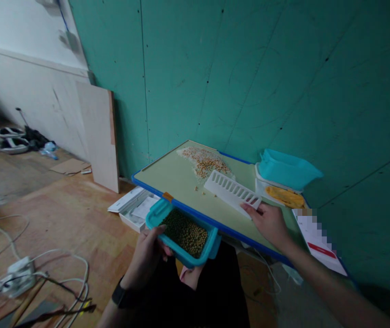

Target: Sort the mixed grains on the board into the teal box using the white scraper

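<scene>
My left hand (152, 246) grips the near-left rim of a turquoise plastic container (211, 243), thumb over the edge. Dark green beans and tan soybeans lie inside it. The container is held just off the front edge of the small table (160, 175). In my right hand (270, 223) is a white slotted plastic strip (230, 193), pinched at its right end and lying over the tabletop. Past the strip's far left end spreads a loose pile of white grains and tan beans (203, 161). A few beans sit apart on the table near the strip.
At the table's right stand a turquoise bin (285, 168), a yellow cloth (286, 197) and a white paper sheet (317, 246). A green wall (188, 82) rises behind. An open white box (135, 214), a leaning board (99, 136) and a power strip with cables (19, 275) are at left.
</scene>
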